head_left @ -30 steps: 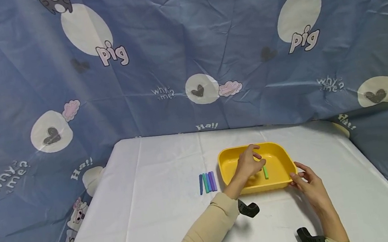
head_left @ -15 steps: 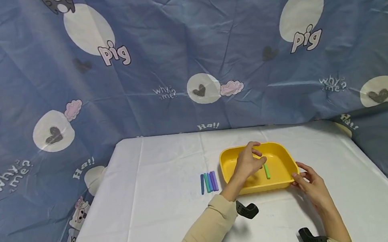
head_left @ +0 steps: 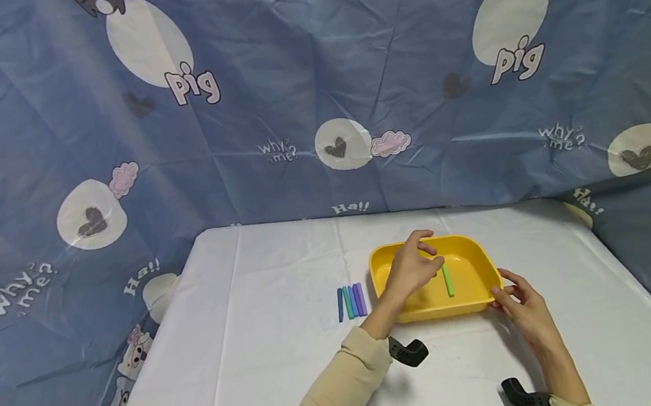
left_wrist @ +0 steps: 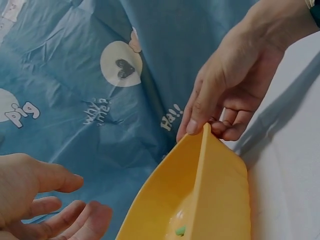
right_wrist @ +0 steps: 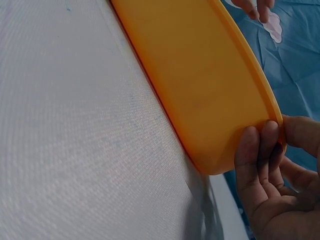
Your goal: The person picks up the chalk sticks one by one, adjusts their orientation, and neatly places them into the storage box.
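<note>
The left hand (head_left: pixel 410 270), fingers loosely parted, hangs over a yellow tray (head_left: pixel 469 268) holding one green stick (head_left: pixel 447 281), perhaps chalk; the right hand (head_left: pixel 528 313) pinches its corner.

1. Head: high on the near side, facing forward and down across the white tablecloth (head_left: pixel 273 372) to the pig-print curtain (head_left: pixel 263 89). Widest, farthest view; yellow tray (head_left: pixel 467 267) right of centre.
2. Left wrist: close in, rolled so the curtain lies left and the cloth right. Looks past the left hand (head_left: pixel 411 268) toward the right hand (head_left: pixel 527 314) at a tray corner.
3. Right wrist: close too, also tilted, facing the tray's outer wall. Fingertips (right_wrist: pixel 262 9) cut by the top edge, probably the left hand's.
4. Overlap: head and left wrist share the light-green stick (head_left: pixel 448 283); both wrist views share the gripped corner.
</note>
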`<state>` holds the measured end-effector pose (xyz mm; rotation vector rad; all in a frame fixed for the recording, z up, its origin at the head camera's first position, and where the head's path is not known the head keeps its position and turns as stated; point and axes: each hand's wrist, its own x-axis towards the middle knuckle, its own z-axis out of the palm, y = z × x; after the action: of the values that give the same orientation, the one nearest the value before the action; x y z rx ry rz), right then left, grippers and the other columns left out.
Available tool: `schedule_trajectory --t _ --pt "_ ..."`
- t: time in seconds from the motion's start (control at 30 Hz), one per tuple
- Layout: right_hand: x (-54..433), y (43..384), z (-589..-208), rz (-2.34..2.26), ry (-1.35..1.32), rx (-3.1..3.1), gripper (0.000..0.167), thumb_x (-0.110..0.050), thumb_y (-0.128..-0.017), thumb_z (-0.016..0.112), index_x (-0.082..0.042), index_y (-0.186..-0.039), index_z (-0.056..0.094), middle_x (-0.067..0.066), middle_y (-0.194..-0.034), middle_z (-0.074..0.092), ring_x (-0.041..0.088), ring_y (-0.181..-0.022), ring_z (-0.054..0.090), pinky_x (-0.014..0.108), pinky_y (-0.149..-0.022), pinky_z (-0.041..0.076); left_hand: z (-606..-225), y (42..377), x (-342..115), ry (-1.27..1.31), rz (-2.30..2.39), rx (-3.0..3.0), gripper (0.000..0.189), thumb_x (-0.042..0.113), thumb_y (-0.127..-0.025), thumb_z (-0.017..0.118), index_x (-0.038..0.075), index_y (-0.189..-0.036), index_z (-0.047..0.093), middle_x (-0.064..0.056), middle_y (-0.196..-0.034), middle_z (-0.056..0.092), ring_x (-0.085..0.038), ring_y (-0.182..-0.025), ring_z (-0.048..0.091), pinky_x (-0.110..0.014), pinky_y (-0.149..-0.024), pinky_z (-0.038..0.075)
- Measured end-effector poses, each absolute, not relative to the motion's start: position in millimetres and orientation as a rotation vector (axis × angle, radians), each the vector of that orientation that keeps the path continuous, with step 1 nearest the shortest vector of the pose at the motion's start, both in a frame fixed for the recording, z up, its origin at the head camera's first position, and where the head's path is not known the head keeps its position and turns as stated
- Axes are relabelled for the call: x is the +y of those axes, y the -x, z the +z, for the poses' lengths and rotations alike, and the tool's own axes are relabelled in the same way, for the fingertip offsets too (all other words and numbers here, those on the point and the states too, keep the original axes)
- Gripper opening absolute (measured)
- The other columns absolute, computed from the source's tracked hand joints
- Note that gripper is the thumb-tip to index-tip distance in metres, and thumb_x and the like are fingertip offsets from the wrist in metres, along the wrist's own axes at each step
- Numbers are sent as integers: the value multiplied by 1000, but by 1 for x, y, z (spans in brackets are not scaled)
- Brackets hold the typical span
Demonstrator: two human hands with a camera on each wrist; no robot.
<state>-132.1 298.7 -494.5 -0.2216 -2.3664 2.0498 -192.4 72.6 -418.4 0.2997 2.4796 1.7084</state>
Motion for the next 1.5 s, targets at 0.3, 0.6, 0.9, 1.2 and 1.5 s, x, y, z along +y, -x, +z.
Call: schedule_trajectory --t 0.3,0.6,0.9,1.2,1.5 --pt "299 132 -494 2067 224 -2349 65 -20 -92 61 -5 -146 29 -9 -88 52 0 -74 62 16 -72 55 -413 188 57 -291 1749 2450 50 18 -87 68 24 -133 49 -1 -107 63 -7 -70 65 -23 -61 54" --pt "300 132 -495 2108 218 -2321 65 -18 -92 61 -5 -146 29 -8 -88 54 1 -73 62 16 -72 55 -412 188 45 -293 1761 2467 52 17 -86 68 22 -134 48 -3 -107 63 -8 -70 66 -23 -61 54" --pt "300 134 -492 2125 224 -2309 65 -17 -92 61 -6 -147 29 -8 -88 56 1 -73 62 15 -71 55 -411 191 34 -322 1811 2467 52 15 -87 67 20 -135 47 -8 -109 63 -12 -75 69 -22 -63 56" --pt "300 134 -494 2153 206 -2294 65 -19 -91 62 -7 -146 30 -8 -90 54 2 -74 63 16 -72 55 -410 192 23 -298 1796 2506 54 15 -87 67 21 -136 46 -6 -110 65 -12 -77 69 -21 -64 56" --pt "300 136 -494 2161 252 -2281 65 -17 -91 62 -6 -147 29 -9 -87 55 2 -72 62 15 -70 55 -413 193 13 -271 1811 2486 54 16 -87 67 22 -136 46 -6 -111 64 -14 -80 70 -23 -65 57"
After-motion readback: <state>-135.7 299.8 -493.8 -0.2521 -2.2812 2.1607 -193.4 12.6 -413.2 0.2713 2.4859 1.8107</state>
